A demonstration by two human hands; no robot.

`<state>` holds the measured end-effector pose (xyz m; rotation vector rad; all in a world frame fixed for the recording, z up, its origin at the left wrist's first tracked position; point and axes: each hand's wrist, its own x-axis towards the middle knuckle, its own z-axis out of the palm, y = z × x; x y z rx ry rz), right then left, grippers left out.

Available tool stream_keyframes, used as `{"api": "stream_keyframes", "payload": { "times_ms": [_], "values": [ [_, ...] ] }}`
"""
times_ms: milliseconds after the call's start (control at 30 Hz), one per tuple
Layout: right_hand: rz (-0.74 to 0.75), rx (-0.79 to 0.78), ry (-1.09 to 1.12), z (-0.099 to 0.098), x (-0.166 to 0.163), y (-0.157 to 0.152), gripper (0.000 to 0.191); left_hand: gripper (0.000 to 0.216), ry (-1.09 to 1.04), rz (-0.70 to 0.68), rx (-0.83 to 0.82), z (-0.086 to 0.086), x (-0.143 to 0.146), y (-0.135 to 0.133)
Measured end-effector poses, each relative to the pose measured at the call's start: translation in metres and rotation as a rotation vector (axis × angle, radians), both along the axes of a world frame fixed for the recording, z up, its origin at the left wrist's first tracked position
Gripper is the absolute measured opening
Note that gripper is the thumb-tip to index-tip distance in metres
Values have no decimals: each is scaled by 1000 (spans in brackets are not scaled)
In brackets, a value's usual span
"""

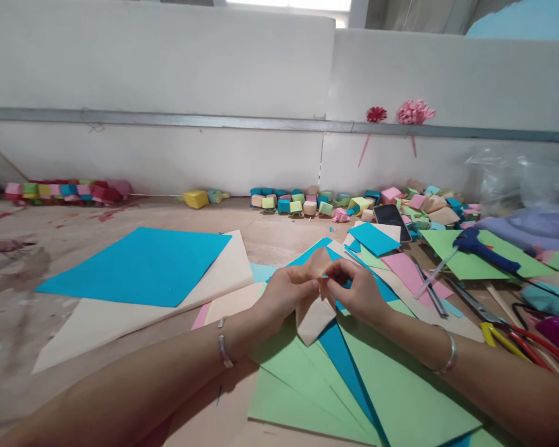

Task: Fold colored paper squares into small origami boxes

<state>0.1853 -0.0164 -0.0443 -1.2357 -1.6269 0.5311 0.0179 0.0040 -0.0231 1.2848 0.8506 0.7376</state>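
Note:
Between my hands is a small piece of folded peach paper (315, 320), held above the sheets on the table. My left hand (286, 292) is closed on its left side, thumb pressed near its middle. On the other side my right hand (354, 288) pinches the same paper close to the left thumb. The exact fold under the fingertips is hidden. Large green sheets (400, 366) and a strip of blue paper (349, 366) lie beneath the hands.
A blue sheet (140, 267) rests on peach paper at left. At right are a glue gun (487, 249), a craft knife (429, 287), scissors (475, 301), pliers (507, 340) and a phone (392, 222). Small folded paper blocks (291, 202) line the wall.

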Motion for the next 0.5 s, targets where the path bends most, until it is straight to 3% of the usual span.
{"api": "stream_keyframes", "payload": {
  "times_ms": [100,300,500],
  "values": [
    [23,82,-50,5,-3,-6,3,30,61,39,38,0,-2,2],
    [18,102,-72,8,-4,-11,4,18,315,184,377,5,-2,4],
    [4,55,-44,2,-1,-4,26,15,168,162,265,8,1,0]
  ]
}}
